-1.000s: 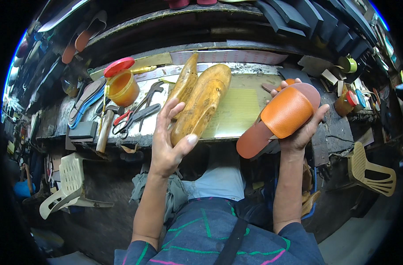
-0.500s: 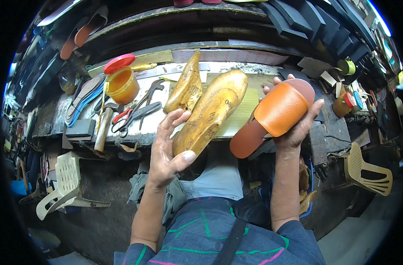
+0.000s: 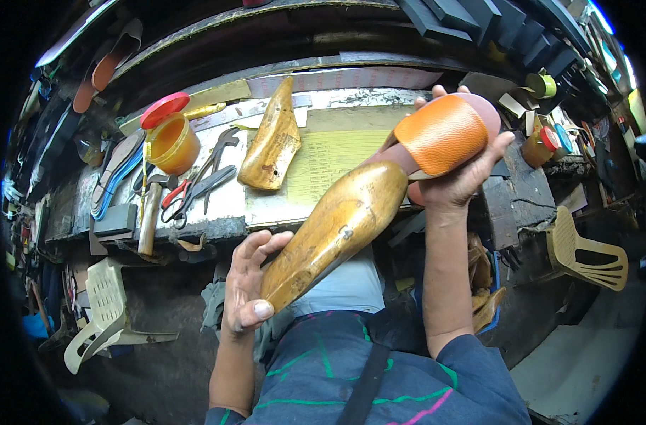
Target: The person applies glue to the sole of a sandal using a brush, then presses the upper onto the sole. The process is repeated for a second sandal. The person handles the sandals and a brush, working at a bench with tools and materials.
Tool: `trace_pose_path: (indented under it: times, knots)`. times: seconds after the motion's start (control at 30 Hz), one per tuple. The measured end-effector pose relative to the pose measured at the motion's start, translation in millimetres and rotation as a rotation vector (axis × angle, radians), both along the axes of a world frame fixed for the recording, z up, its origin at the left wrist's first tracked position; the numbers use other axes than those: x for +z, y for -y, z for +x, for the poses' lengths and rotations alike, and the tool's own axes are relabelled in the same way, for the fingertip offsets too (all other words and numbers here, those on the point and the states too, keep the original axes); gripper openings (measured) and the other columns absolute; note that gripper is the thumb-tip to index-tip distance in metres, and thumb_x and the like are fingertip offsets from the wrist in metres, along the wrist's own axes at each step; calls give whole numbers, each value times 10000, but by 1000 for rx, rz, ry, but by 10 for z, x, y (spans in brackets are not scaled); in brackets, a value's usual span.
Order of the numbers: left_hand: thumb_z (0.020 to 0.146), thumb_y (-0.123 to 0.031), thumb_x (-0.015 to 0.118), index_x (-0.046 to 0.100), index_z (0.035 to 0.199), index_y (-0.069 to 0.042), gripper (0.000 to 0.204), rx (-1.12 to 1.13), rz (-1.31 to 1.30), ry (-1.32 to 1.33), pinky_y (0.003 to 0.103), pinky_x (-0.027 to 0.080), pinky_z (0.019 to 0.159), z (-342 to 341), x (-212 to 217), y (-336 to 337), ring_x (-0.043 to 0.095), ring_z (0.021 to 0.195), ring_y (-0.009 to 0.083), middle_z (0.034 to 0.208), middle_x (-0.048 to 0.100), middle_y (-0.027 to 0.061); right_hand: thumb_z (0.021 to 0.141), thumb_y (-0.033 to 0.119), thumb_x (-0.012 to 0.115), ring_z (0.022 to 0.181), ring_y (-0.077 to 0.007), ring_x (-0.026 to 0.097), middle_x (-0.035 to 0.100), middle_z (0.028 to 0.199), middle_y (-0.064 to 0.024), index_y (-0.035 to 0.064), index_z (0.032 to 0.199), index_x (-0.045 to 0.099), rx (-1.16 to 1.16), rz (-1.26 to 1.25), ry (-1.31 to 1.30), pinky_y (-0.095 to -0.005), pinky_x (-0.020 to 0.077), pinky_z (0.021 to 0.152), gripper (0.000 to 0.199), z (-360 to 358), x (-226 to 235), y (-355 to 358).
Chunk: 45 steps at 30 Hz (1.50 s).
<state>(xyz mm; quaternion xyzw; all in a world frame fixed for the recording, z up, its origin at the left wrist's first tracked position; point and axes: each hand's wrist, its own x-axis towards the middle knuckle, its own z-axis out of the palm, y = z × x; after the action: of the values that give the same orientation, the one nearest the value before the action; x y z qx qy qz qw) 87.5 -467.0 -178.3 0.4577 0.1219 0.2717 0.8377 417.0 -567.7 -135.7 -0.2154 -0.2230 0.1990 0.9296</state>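
Observation:
My left hand [image 3: 250,283] grips the heel end of a worn wooden shoe last [image 3: 337,234], thumb on its near side and fingers along the other. The last slants up to the right. Its rounded toe overlaps the sole of a slide sandal [image 3: 447,134] with a broad orange strap and a reddish-brown footbed. Around the sandal's strap end my right hand [image 3: 468,173] is closed, its palm beneath and fingertips showing past the far edge. Whether the last's toe touches the sandal I cannot tell. A second wooden last piece [image 3: 272,145] lies on the workbench behind.
On the bench [image 3: 227,228] at left are a hammer [image 3: 150,219], scissors [image 3: 195,191], pincers [image 3: 220,152], an open tub of amber glue [image 3: 172,145] and stacked insoles [image 3: 117,173]. Yellow lined paper [image 3: 330,159] lies mid-bench. Plastic chairs [image 3: 109,301] stand on both sides.
The last in my left hand has turned over and moved down and right, its toe now overlapping the sandal. My right hand has raised the sandal slightly. The second last piece shows fully.

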Motion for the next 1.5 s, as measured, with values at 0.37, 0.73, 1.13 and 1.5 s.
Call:
trace_pose_path:
  times: [0.37,0.73,1.13,1.5]
  knots:
    - [728,-440,953,351,1619,-48,1145,33,-127,129,505,350,1279,-84,-131,205,453,1508,361,1628,435,253,991,880,331,1050,-372,750,702,1270,-244,51,1447,518,202,-34,-26,-489,660,860,965,-573,-134,-203]
    - [842,-262,921,494,1563,-107,853,285,993,-116,533,420,1188,-30,-62,325,514,1438,438,1593,457,295,977,882,382,1148,-378,686,633,1350,-216,116,1540,445,476,71,-198,-576,591,982,953,-1063,-112,-286]
    - [876,-356,891,492,1572,-130,834,273,1049,-167,555,473,1138,-30,-65,307,553,1385,474,1525,499,339,937,935,357,1160,-369,676,605,1345,-218,115,1538,410,505,26,-259,-536,614,956,1018,-1216,-174,-230]
    - [769,-306,991,392,1597,-36,1057,231,1164,-211,557,472,1159,-67,91,461,532,1416,494,1557,468,340,978,889,363,1120,-388,661,601,1305,-201,115,1490,458,516,125,-473,-580,578,993,933,-1142,-322,-200]
